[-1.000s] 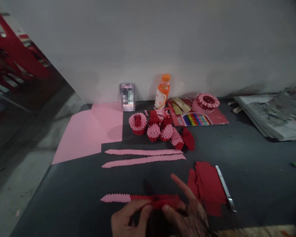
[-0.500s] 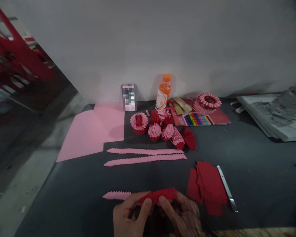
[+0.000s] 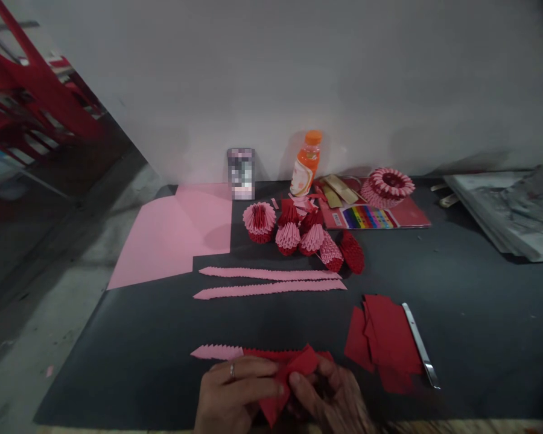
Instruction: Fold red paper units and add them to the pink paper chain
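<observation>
A folded piece of red paper (image 3: 302,360) is pinched between my two hands at the front of the dark table. My left hand (image 3: 235,392), with a ring on one finger, grips its left side. On the other side, my right hand (image 3: 328,392) presses it with the thumb. Just behind the hands lies a row of folded paper pieces (image 3: 219,351), pink at the left end and red further right, partly covered by the hands. To the right, a stack of red paper slips (image 3: 391,337) lies beside a metal cutter (image 3: 420,345).
Two pink folded strips (image 3: 271,289) lie mid-table. Behind them stand several pink and red folded-paper pieces (image 3: 287,232), an orange bottle (image 3: 306,163), a phone (image 3: 241,175) and a ring-shaped paper piece (image 3: 388,188) on a red packet (image 3: 411,217). Pink sheets (image 3: 172,235) lie left, newspapers (image 3: 484,211) right.
The red paper has gone from a flat folded strip to a bent, pointed shape. My left fingers now lie across it, and the red part of the row behind shows.
</observation>
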`<state>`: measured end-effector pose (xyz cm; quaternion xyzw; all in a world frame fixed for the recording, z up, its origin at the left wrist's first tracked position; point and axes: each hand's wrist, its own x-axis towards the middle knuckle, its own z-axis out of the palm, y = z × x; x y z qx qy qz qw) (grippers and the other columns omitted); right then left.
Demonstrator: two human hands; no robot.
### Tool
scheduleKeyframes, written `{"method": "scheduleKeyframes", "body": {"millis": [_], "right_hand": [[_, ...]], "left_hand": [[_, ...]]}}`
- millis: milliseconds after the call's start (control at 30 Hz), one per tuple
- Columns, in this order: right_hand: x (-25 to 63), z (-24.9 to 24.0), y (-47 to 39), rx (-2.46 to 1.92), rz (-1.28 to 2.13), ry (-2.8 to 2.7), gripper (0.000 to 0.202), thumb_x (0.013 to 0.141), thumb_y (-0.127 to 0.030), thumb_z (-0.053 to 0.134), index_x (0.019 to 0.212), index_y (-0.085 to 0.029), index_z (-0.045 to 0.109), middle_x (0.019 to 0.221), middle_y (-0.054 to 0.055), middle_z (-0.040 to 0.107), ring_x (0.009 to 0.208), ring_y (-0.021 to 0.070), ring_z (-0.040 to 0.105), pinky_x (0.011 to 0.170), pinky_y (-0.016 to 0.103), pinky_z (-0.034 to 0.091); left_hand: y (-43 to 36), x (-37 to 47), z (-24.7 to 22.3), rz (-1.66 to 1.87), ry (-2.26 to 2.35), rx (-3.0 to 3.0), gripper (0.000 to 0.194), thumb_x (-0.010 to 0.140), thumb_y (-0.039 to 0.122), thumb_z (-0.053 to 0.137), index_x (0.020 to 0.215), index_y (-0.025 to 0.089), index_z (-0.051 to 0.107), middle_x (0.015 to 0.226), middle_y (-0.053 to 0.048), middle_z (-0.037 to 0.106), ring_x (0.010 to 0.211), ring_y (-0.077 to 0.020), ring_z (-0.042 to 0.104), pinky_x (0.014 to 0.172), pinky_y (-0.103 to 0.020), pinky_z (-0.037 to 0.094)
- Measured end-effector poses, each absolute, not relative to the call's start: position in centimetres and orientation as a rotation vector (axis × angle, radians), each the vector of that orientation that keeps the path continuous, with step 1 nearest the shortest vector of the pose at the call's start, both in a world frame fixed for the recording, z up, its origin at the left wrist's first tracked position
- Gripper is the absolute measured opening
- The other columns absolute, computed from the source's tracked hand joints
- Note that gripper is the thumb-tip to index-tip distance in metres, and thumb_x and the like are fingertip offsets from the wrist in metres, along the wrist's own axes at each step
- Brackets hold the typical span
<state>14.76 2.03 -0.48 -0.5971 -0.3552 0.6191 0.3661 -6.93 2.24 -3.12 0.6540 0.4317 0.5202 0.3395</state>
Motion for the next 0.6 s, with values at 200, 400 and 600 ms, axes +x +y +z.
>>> {"method": "scheduleKeyframes", "body": {"millis": [200,400,600], "right_hand": [[15.4,-1.5,1.8,-1.570,1.464,-1.084,0.030,0.073,-0.068,0.105,0.071,-0.040,0.095,0.058,0.002,0.086,0.052,0.0326,0.086,0.053,0.036,0.071],[14.8,-2.1,1.2,-1.612,1.070,-1.271,0.044,0.090,-0.077,0.093,0.066,-0.041,0.091,0.049,-0.004,0.079,0.037,0.0228,0.075,0.042,0.025,0.060],[15.2,-2.5,1.1,-1.576,0.994,-1.354,0.045,0.097,-0.075,0.091,0.068,-0.040,0.090,0.052,-0.006,0.082,0.038,0.0207,0.078,0.041,0.022,0.060]], "left_hand": [[2.3,-6.3,-2.5,1.314,1.268,1.619,0.034,0.110,0.061,0.087,0.088,0.038,0.101,0.087,-0.004,0.103,0.071,-0.0249,0.099,0.073,-0.028,0.081],[1.5,-3.1,-0.7,1.213,1.672,1.031,0.052,0.089,0.079,0.098,0.070,0.031,0.094,0.058,-0.001,0.086,0.051,-0.0241,0.080,0.052,-0.029,0.066],[1.4,-1.5,0.5,1.196,1.701,0.688,0.061,0.073,0.087,0.105,0.065,0.029,0.087,0.055,0.000,0.077,0.051,-0.0202,0.068,0.054,-0.029,0.058]]}}
